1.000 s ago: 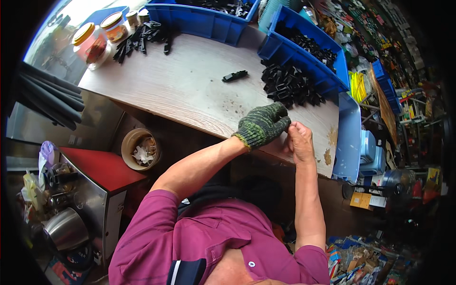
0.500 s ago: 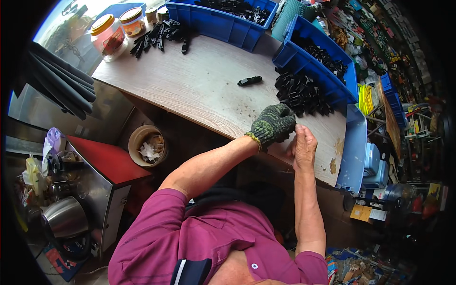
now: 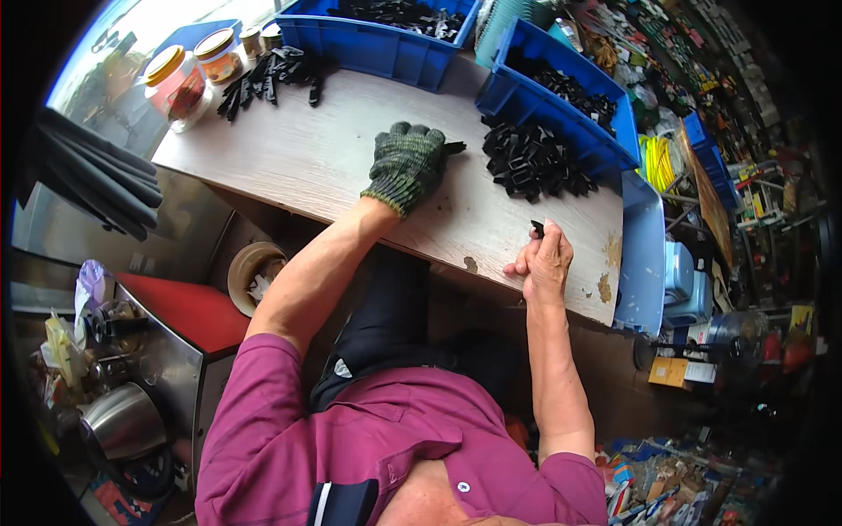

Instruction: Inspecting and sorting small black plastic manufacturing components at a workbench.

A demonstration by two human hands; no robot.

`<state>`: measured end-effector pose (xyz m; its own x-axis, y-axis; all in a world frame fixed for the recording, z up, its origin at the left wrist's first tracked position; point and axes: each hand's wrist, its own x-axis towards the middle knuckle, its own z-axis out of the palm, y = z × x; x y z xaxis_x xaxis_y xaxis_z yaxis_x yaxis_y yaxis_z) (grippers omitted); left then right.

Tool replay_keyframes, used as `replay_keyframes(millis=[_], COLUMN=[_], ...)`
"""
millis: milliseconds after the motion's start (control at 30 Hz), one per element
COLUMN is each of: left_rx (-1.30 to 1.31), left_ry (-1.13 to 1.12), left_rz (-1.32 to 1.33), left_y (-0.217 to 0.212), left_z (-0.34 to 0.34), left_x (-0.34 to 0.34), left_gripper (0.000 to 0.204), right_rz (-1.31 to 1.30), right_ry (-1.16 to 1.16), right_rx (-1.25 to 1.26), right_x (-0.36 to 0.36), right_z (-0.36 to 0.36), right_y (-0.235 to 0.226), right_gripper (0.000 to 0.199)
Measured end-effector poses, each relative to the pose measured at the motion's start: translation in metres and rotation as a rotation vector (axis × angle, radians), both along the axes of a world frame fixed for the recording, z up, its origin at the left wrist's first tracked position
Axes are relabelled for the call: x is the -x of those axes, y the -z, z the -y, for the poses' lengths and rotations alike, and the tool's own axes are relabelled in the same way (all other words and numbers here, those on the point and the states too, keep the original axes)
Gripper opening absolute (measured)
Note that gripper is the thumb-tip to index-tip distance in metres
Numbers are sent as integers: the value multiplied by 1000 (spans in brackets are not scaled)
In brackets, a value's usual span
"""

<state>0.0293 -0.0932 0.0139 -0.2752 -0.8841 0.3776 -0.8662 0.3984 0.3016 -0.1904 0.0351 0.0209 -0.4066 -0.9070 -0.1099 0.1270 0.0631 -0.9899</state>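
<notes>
The counter (image 3: 307, 158) is a pale wood-grain board with chipped patches near its right end. On it lie a heap of black clips (image 3: 531, 162) by the right, a smaller pile of clips (image 3: 272, 74) at the far left, two jars (image 3: 189, 74) with yellow lids, and blue bins (image 3: 386, 48) along the far edge. A gloved left hand (image 3: 405, 162) rests on the board.

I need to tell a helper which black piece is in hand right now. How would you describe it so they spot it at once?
Start at the wooden table and go to its near edge, where the bare right hand rests. The small black piece sticks up from its fingertips, alone, apart from the loose pile of black parts further back.
</notes>
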Motion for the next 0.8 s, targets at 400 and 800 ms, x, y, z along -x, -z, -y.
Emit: replay_keyframes(millis=[400,800], left_rx=[-176,-339], left_ry=[611,377], left_rz=[-654,-881], left_y=[16,11], left_z=[-86,-106], left_x=[56,100], left_gripper=[24,31], right_rz=[122,-317], right_ry=[128,141], right_rx=[-4,186], right_x=[-11,-8], right_z=[-5,-5], right_y=[-3,6], right_gripper=[39,35])
